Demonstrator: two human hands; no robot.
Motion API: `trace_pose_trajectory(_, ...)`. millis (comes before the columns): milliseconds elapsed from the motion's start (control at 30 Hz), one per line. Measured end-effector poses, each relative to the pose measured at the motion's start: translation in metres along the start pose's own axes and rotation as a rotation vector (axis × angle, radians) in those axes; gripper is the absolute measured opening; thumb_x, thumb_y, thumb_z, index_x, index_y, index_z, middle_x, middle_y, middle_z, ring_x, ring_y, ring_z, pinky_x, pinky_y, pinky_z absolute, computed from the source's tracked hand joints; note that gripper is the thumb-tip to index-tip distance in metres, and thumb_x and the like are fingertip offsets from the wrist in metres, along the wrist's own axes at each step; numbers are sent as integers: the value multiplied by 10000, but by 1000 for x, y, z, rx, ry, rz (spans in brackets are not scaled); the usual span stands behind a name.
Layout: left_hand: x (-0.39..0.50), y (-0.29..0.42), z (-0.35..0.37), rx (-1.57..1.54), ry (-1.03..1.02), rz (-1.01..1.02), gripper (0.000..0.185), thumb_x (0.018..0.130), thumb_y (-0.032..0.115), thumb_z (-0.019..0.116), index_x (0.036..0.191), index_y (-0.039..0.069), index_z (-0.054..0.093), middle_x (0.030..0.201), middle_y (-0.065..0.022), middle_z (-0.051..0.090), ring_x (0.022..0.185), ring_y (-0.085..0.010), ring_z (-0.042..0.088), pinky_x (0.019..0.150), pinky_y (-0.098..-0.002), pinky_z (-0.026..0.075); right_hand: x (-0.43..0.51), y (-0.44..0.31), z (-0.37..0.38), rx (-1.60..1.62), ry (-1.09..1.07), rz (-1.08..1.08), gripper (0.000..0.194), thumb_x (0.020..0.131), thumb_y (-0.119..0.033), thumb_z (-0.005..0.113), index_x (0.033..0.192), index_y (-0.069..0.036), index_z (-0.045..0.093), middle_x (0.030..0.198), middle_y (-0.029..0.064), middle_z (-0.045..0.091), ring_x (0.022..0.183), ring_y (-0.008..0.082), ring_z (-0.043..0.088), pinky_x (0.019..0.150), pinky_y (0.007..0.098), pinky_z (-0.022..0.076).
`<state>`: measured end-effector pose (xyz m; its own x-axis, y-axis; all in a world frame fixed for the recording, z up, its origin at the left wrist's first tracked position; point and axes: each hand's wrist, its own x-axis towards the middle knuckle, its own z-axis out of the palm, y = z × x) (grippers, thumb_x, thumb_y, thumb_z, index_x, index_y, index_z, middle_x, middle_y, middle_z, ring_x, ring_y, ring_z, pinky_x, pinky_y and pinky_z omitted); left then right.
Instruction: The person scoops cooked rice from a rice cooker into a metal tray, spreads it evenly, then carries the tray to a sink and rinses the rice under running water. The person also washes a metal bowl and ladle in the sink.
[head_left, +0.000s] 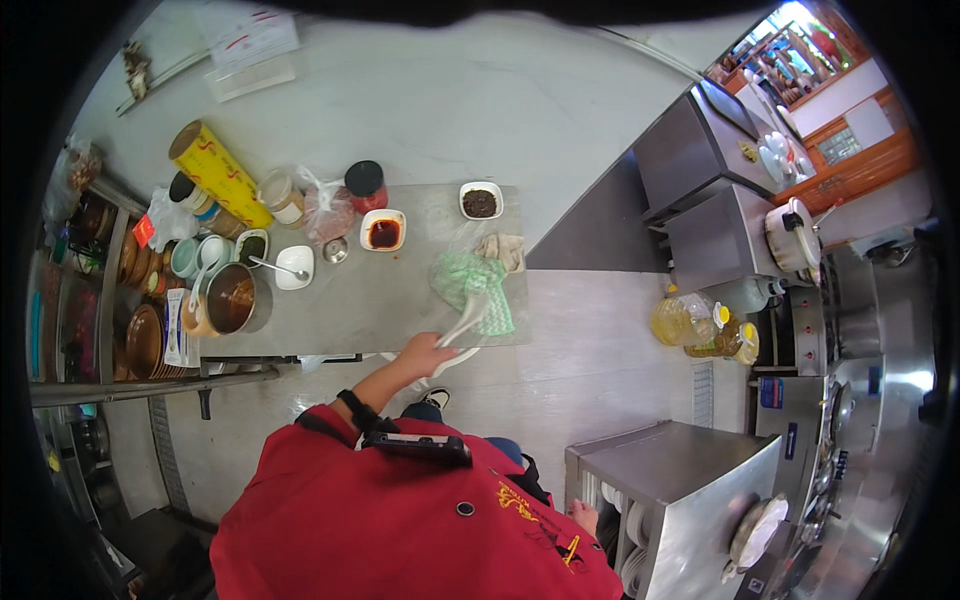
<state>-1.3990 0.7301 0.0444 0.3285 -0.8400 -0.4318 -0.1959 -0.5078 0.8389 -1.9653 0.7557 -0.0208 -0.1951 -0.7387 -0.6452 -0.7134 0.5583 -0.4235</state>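
My left hand (427, 354), with a black band at the wrist, is closed on the twisted white end of what looks like a plastic bag (472, 309) at the front edge of the grey table (352, 300). Against the bag lies a green-and-white patterned cloth (495, 304), with a beige cloth (504, 250) behind it. White bowls of dark seasoning (480, 202) and red sauce (384, 230) stand farther back. Low at my right side, my right hand (583, 517) is beside a steel cabinet (675, 457); its fingers are partly hidden.
Left on the table are a steel pot (231, 298), a white bowl with a spoon (294, 268), jars and a yellow roll of wrap (221, 172). Shelving (112, 300) borders the left. Oil bottles (686, 319) stand at the right near steel counters (712, 240) and a stove.
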Motion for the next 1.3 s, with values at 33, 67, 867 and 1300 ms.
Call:
trace_pose_trajectory(33, 14, 15, 14, -13, -60, 1, 328, 810, 310, 638, 824, -14, 593, 546, -61, 520, 420, -151, 498, 408, -321, 390, 7, -3, -10, -68, -20, -66, 333, 843, -271, 587, 894, 53, 650, 753, 107, 662, 663, 165, 622, 627, 306, 485)
trace_pose_trajectory(67, 28, 29, 28, -13, -114, -1, 332, 809, 317, 638, 827, -12, 596, 549, -70, 526, 423, -161, 507, 416, -327, 396, 15, -6, -22, -135, -33, -117, 337, 843, -277, 585, 894, 49, 650, 745, 107, 662, 659, 163, 622, 627, 307, 485)
trace_pose_trajectory(867, 212, 216, 203, 101, 257, -141, 385, 802, 405, 645, 796, 20, 631, 631, -144, 594, 587, -263, 592, 555, -389, 449, 481, -485, -207, -401, -55, -916, 286, 851, -256, 576, 981, -7, 629, 921, 190, 648, 873, 309, 626, 771, 370, 482)
trace_pose_trajectory(1300, 516, 445, 240, -109, -210, 429, 227, 943, 246, 478, 971, 34, 554, 723, 6, 519, 641, -91, 490, 567, -270, 415, 466, -709, -203, 574, -860, -575, 407, 969, -323, 424, 1216, -17, 530, 1088, 68, 598, 969, 137, 570, 864, 288, 444)
